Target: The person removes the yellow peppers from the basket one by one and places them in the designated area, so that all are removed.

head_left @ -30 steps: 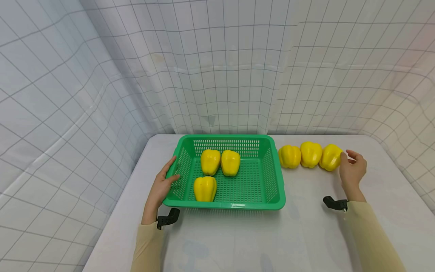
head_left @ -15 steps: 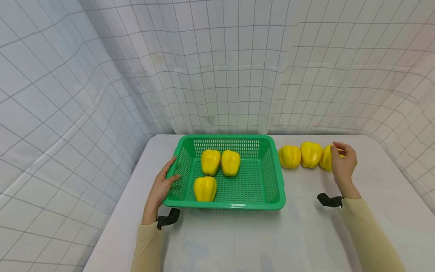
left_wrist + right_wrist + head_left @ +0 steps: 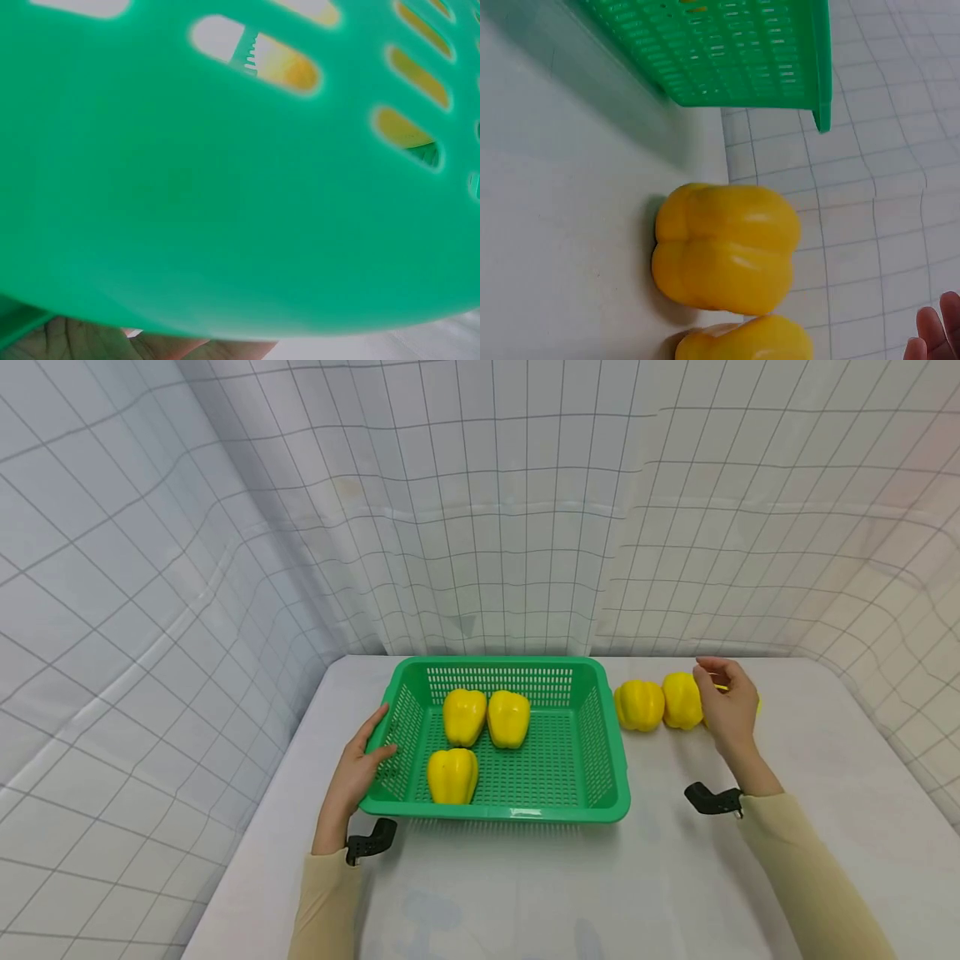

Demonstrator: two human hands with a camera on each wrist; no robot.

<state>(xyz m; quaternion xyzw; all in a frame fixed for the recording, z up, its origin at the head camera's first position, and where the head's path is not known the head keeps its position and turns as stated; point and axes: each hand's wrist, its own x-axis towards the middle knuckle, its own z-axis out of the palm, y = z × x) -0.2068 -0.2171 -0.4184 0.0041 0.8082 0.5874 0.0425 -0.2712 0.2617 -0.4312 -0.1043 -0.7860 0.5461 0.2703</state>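
Observation:
Three yellow bell peppers (image 3: 464,717) lie in the left half of a green plastic basket (image 3: 513,813). My left hand (image 3: 354,774) holds the basket's left rim, thumb over the edge and fingers along the outside; the basket wall fills most of the left wrist view. Right of the basket, three more yellow bell peppers stand in a row, among them the nearest one (image 3: 640,706) and the middle one (image 3: 681,702). My right hand (image 3: 729,706) hovers over the row with loosely bent fingers and nothing in them, covering most of the rightmost pepper.
A white table (image 3: 517,893) carries everything. White grid-patterned curtains (image 3: 495,510) hang behind it and along both sides. A black wrist mount (image 3: 712,799) sticks out from the right wrist, another (image 3: 372,841) from the left.
My right hand has moved left and farther back, from beside the rightmost bell pepper to over it, near the middle one. The left hand, basket and peppers have stayed put.

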